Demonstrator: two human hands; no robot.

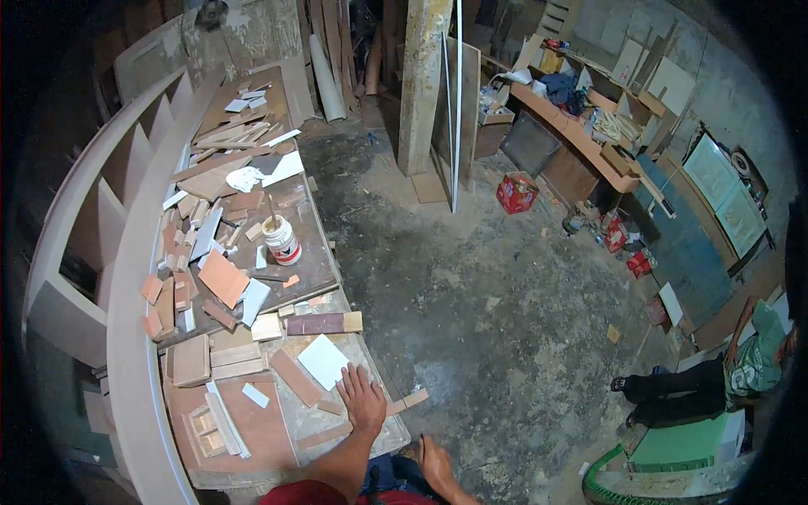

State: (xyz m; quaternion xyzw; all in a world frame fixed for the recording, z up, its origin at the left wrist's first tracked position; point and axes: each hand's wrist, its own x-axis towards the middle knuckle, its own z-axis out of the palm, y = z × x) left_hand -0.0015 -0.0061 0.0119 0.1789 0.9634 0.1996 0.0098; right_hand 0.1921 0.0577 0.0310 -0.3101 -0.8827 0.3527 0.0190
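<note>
The left hand (364,402) lies palm down with fingers spread, fingertips at the corner of a smooth, white, square board (323,362) on the worn counter (307,421); a flat reddish-brown plank (295,377) lies beside the board, and a slim wooden strip (410,401) juts past the counter's edge. The right hand (435,465) hangs lower, half curled; whether it grips anything, I can't tell
</note>
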